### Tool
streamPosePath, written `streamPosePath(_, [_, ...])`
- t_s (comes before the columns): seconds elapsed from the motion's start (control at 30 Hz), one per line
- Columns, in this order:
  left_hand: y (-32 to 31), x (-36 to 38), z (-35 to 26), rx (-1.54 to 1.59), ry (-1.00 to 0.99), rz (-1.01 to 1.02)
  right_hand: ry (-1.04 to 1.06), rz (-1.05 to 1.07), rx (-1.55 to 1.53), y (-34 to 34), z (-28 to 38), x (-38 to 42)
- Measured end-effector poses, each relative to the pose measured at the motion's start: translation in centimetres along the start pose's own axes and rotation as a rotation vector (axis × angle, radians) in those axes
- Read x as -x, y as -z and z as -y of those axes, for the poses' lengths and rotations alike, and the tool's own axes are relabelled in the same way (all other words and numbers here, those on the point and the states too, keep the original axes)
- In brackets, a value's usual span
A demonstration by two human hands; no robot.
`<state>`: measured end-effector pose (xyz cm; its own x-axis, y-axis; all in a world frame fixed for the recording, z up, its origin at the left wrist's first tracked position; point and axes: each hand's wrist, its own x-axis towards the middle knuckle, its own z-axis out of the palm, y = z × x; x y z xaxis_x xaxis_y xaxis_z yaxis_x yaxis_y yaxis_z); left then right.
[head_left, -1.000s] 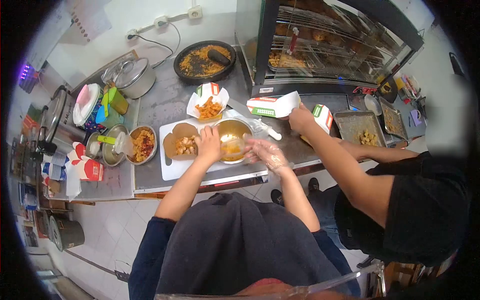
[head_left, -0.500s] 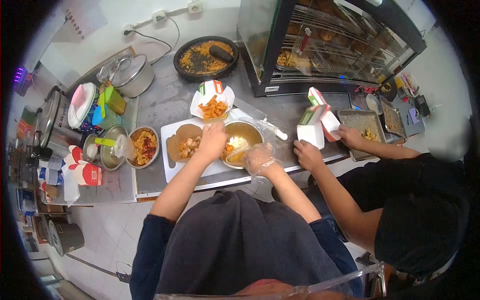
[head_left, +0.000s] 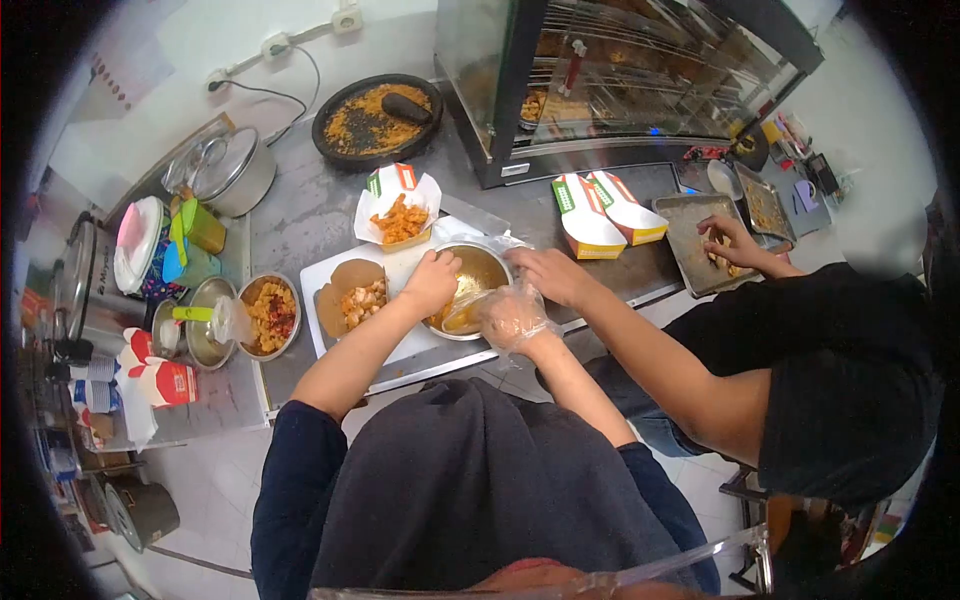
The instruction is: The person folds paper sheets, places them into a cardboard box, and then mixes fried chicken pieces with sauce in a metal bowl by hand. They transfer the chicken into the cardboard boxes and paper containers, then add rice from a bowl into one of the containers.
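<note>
My left hand (head_left: pixel 433 283) is closed at the left rim of a metal bowl (head_left: pixel 487 258); what its fingers hold, if anything, is too small to tell. In a clear plastic glove, my right hand (head_left: pixel 510 318) is over the bowl's right side, its fingers partly hidden by plastic and blur. Yellowish food lies in the bowl. Left of it, a brown paper container (head_left: pixel 332 312) with chopped pieces (head_left: pixel 362 302) rests on a white board (head_left: pixel 400 352). Behind stands an open paper box (head_left: pixel 372 215) with orange fried food (head_left: pixel 400 222).
A co-worker's hand (head_left: pixel 548 275) reaches beside my right hand; the other (head_left: pixel 728 240) is over a metal tray (head_left: pixel 683 212). Two paper boxes (head_left: pixel 580 215) stand before a glass display case (head_left: pixel 510 155). A stone mortar (head_left: pixel 330 145), a food bowl (head_left: pixel 270 310) and a lidded pot (head_left: pixel 250 180) are around.
The co-worker's one hand has moved left toward my right hand, the other onto the tray. The two boxes now stand side by side, farther back. The view has shifted slightly.
</note>
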<state>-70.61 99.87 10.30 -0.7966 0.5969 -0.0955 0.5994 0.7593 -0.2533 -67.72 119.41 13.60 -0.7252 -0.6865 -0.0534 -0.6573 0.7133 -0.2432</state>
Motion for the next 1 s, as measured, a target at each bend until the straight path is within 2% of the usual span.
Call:
streamPosePath(0.17, [0.1,0.0,0.3,0.013,-0.001,-0.02,-0.012,0.061,0.054,0.4,0.3,-0.2])
streamPosePath(0.27, [-0.2,-0.2,0.5,0.007,-0.023,-0.012,0.056,-0.05,0.06,0.2,0.2,0.1])
streamPosePath(0.33, [-0.1,-0.2,0.9,0.116,0.069,-0.036,0.098,-0.198,-0.032,0.1,0.1,0.2])
streamPosePath(0.37, [0.2,0.0,1.2,0.115,0.071,-0.036,0.1,-0.198,-0.032,0.1,-0.2,0.3])
streamPosePath(0.43, [1.2,1.0,2.2,0.437,0.194,-0.124,0.101,-0.352,-0.109,0.2,-1.1,0.4])
streamPosePath(0.47, [1.9,1.6,2.7,0.431,0.199,-0.126,0.107,-0.356,-0.11,-0.6,-1.8,0.4])
streamPosePath(0.53, [3.4,3.0,3.6,0.765,0.382,-0.357,-0.038,-0.805,-0.512,-2.2,-3.2,0.0])
streamPosePath(0.57, [4.4,4.0,3.8,0.87,0.42,-0.474,-0.196,-0.792,-0.563,-1.6,-3.0,0.5])
streamPosePath(0.6, [5.4,4.8,3.8,0.854,0.43,-0.481,-0.179,-0.798,-0.57,-1.9,-3.3,0.7])
streamPosePath(0.67, [8.4,6.9,3.5,1.336,0.405,-0.755,-0.365,-0.666,-0.554,-2.9,-4.2,0.8])
streamPosePath(0.7, [11.1,8.0,2.7,1.342,0.316,-0.854,-0.336,-0.669,-0.563,-3.1,-4.5,0.6])
streamPosePath(0.77, [16.7,10.3,0.3,1.408,0.049,-1.052,-0.503,-0.335,-0.695,-3.6,-5.2,0.1])
streamPosePath(0.8, [19.6,11.8,-1.3,1.344,-0.019,-1.077,-0.463,-0.324,-0.693,-5.0,-6.1,-0.4])
streamPosePath(0.87, [23.8,14.4,-3.9,1.24,-0.149,-1.121,-0.541,-0.318,-0.929,-8.8,-8.2,-1.3])
streamPosePath(0.9, [25.1,15.4,-4.7,1.199,-0.213,-1.137,-0.554,-0.283,-0.955,-8.9,-8.6,-1.1])
streamPosePath(0.93, [26.2,16.0,-5.6,1.168,-0.164,-1.162,-0.565,-0.246,-0.979,-8.8,-8.5,-1.2])
streamPosePath(1.0, [27.5,16.7,-7.0,1.112,-0.344,-1.237,-0.639,-0.133,-1.285,-4.8,-6.0,-0.3])
